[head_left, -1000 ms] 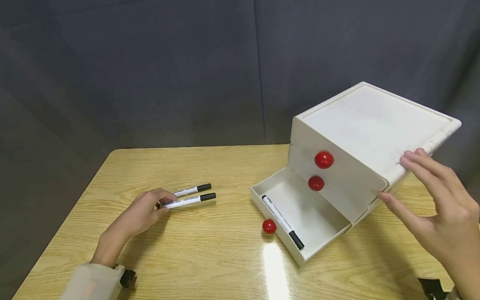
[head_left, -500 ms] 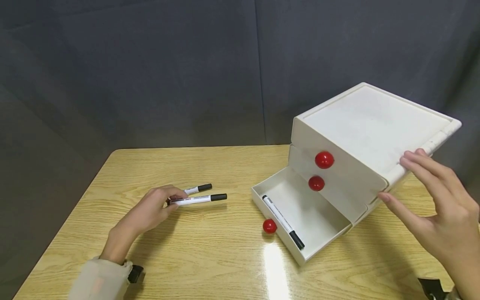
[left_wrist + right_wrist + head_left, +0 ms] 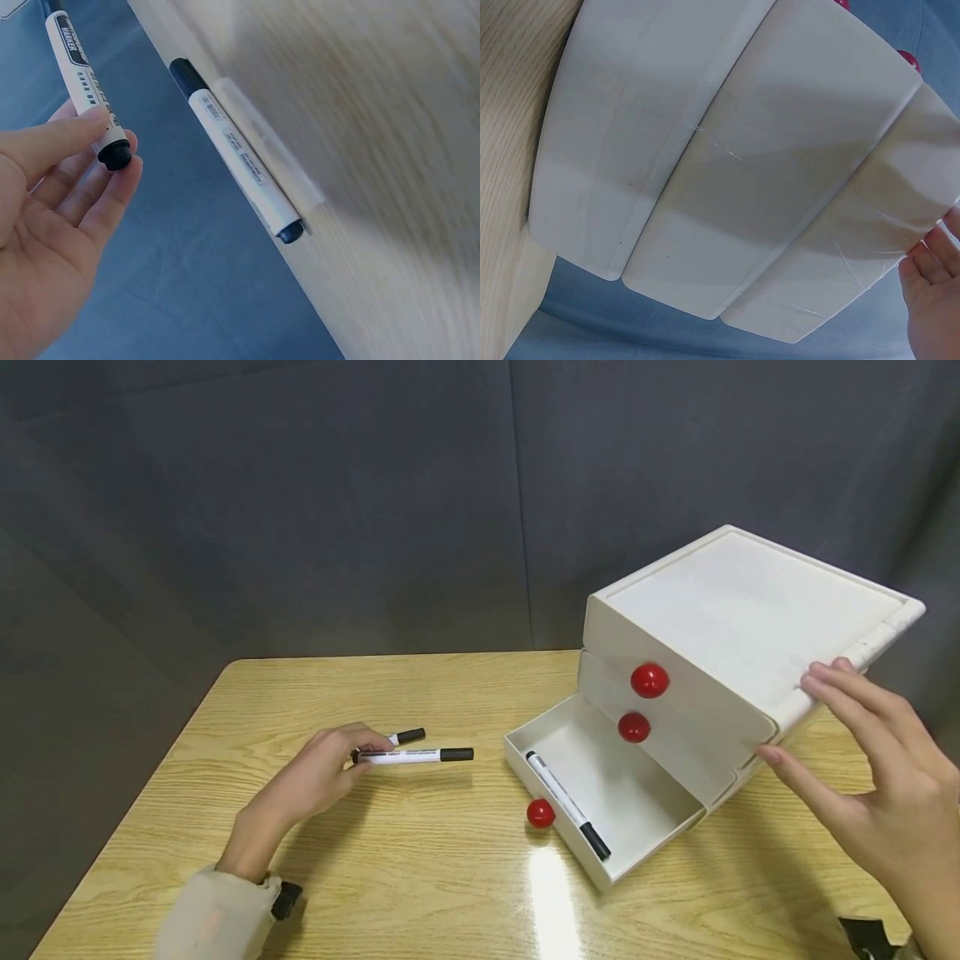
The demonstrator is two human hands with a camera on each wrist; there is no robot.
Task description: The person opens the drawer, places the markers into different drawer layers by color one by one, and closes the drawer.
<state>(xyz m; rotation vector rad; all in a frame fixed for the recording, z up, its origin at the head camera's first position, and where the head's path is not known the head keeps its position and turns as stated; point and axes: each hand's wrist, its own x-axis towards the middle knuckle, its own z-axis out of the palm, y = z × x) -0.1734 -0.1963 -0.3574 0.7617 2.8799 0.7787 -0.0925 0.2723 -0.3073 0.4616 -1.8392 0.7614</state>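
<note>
Between thumb and fingertips, my left hand [image 3: 322, 772] pinches a black-capped white marker [image 3: 411, 757] by its rear end, cap pointing right. Its shadow falls on the wood below it. A second such marker [image 3: 240, 154] lies on the table just behind, partly covered by the hand in the head view. At right stands a white drawer box [image 3: 757, 610] with red round knobs. Its bottom drawer [image 3: 630, 777] is pulled out, and a third marker [image 3: 566, 802] lies inside along the front wall. My right hand [image 3: 888, 768] rests with extended fingers on the box's top right edge, thumb at the front corner.
The wooden table [image 3: 420, 868] ends at a dark cloth backdrop [image 3: 337, 510]. The bottom drawer's red knob [image 3: 540, 813] juts out toward the left hand's side. The two upper drawers are closed, each with a knob.
My left hand has moved to the right, carrying the marker toward the pulled-out drawer; the marker lies more level in the view. My right hand and the box have stayed in place.
</note>
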